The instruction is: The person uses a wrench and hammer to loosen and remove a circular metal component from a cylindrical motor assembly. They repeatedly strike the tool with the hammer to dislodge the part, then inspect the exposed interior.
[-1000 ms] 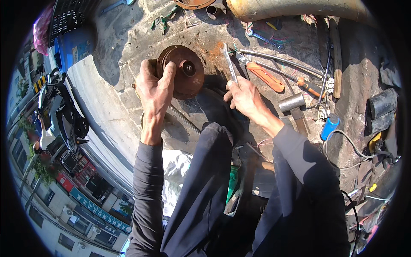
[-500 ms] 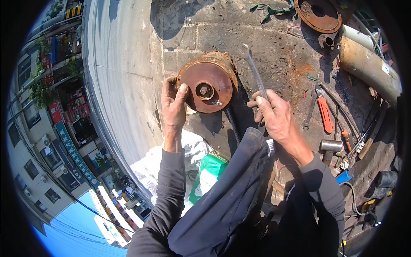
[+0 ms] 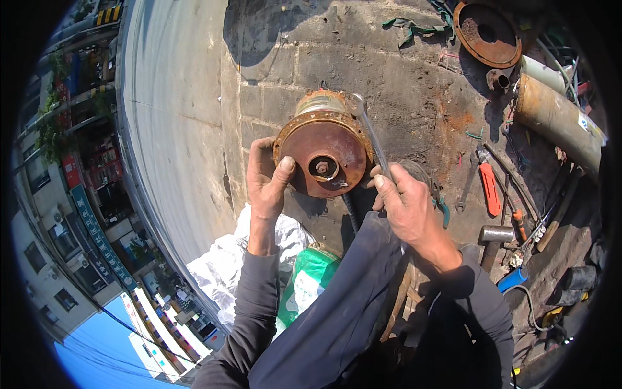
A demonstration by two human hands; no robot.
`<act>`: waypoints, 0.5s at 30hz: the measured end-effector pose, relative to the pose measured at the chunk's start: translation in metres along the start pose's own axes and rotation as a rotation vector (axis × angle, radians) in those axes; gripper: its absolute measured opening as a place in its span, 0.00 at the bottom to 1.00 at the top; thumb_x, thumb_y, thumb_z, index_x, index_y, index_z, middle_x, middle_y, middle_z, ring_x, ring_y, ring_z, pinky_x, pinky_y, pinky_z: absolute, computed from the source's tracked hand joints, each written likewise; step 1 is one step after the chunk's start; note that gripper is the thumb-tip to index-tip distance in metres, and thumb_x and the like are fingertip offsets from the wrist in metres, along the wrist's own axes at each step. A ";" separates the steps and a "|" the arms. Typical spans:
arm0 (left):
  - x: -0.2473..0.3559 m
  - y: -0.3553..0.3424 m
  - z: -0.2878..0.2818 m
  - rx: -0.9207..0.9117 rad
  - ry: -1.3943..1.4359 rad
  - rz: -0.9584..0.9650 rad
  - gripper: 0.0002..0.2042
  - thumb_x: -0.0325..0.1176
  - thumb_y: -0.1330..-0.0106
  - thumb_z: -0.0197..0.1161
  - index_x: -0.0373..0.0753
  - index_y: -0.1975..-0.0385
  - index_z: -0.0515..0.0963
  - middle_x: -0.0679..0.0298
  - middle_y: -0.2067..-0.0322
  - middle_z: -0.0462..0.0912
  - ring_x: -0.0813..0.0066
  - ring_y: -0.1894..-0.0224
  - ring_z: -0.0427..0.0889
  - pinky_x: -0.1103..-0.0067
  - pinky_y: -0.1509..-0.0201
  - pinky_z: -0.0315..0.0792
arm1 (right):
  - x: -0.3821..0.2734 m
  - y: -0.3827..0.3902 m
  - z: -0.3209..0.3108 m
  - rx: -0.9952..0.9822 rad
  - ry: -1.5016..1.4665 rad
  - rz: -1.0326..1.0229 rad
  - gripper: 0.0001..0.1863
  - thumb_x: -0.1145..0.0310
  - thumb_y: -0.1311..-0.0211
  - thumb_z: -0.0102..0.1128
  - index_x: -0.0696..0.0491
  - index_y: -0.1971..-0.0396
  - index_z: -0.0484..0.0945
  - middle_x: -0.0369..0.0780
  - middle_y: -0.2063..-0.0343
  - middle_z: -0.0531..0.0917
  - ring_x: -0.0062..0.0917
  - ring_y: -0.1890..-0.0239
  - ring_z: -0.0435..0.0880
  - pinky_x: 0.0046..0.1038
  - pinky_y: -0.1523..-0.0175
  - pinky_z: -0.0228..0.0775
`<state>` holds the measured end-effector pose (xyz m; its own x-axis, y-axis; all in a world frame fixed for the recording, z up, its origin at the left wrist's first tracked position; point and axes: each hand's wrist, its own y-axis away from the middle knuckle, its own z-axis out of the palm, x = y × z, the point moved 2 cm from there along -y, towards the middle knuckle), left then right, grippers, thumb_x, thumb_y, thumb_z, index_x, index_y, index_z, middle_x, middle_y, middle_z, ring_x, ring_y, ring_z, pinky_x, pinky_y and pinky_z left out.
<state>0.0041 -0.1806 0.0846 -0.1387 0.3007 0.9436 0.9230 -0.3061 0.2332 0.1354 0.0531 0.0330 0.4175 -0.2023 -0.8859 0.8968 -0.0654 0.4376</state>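
My left hand grips the left edge of a rusty round pump housing, thumb on its face. This face has a central opening with a hex fitting inside and a ring of holes around its rim. My right hand is closed on a long steel wrench. The wrench points up along the housing's right side, its head beside the top of the rim; whether it touches there I cannot tell. A dark ribbed bar shows below the housing, partly hidden by my dark-clothed knee.
At upper right lie a rusty flanged disc and large pipes. An orange-handled tool, a hammer and a blue cylinder lie to the right. White sacking and a green bag are at lower left, beside pavement.
The view has swung right-side-up toward the street. The housing now sits lower in the picture, showing more of its body behind the rim. The wrench has tilted and moved closer to it.
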 end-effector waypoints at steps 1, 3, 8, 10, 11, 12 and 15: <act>0.001 0.001 0.000 -0.007 -0.003 -0.009 0.20 0.35 0.26 0.70 0.35 0.41 0.71 0.61 0.48 0.80 0.75 0.44 0.77 0.75 0.36 0.69 | 0.002 0.001 -0.001 -0.003 0.001 0.003 0.16 0.61 0.17 0.53 0.61 0.50 0.78 0.49 0.73 0.85 0.34 0.72 0.89 0.35 0.65 0.78; 0.003 0.003 0.001 -0.017 -0.006 -0.027 0.21 0.35 0.26 0.70 0.34 0.41 0.71 0.61 0.47 0.80 0.75 0.44 0.77 0.75 0.35 0.69 | 0.006 0.001 -0.001 0.015 -0.028 -0.023 0.15 0.62 0.18 0.53 0.61 0.50 0.78 0.49 0.76 0.83 0.35 0.74 0.88 0.35 0.65 0.76; 0.010 0.008 0.003 -0.029 -0.048 -0.051 0.23 0.37 0.27 0.72 0.34 0.41 0.71 0.59 0.46 0.81 0.73 0.42 0.77 0.73 0.34 0.69 | 0.012 0.003 -0.004 0.005 -0.042 -0.034 0.16 0.62 0.18 0.54 0.61 0.49 0.78 0.49 0.75 0.83 0.37 0.73 0.88 0.35 0.64 0.76; 0.012 0.012 0.005 -0.036 -0.076 -0.091 0.23 0.37 0.27 0.72 0.33 0.41 0.71 0.59 0.46 0.81 0.73 0.42 0.78 0.73 0.34 0.69 | 0.014 0.005 -0.007 -0.007 -0.048 -0.019 0.16 0.62 0.18 0.54 0.61 0.49 0.78 0.49 0.74 0.84 0.36 0.72 0.89 0.35 0.64 0.77; 0.013 0.016 0.005 -0.038 -0.089 -0.111 0.23 0.37 0.27 0.72 0.33 0.41 0.71 0.59 0.46 0.81 0.73 0.42 0.78 0.73 0.34 0.69 | 0.015 0.007 -0.008 -0.010 -0.054 -0.011 0.16 0.62 0.18 0.54 0.61 0.49 0.78 0.50 0.73 0.84 0.36 0.72 0.89 0.35 0.63 0.77; 0.014 0.017 0.006 -0.053 -0.122 -0.090 0.23 0.37 0.27 0.72 0.33 0.41 0.71 0.60 0.47 0.81 0.73 0.44 0.77 0.74 0.36 0.70 | 0.016 0.007 -0.009 -0.015 -0.056 -0.005 0.16 0.62 0.18 0.54 0.61 0.49 0.78 0.50 0.73 0.84 0.35 0.72 0.89 0.34 0.63 0.78; 0.013 0.024 0.008 -0.052 -0.161 -0.091 0.22 0.35 0.28 0.72 0.34 0.41 0.71 0.61 0.48 0.81 0.74 0.45 0.77 0.75 0.38 0.71 | 0.020 0.010 -0.010 -0.025 -0.028 0.031 0.16 0.62 0.18 0.54 0.61 0.49 0.78 0.50 0.71 0.85 0.33 0.71 0.90 0.34 0.63 0.79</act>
<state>0.0278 -0.1767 0.1005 -0.1578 0.4685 0.8693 0.8890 -0.3159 0.3316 0.1543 0.0579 0.0179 0.4416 -0.2312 -0.8669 0.8868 -0.0344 0.4609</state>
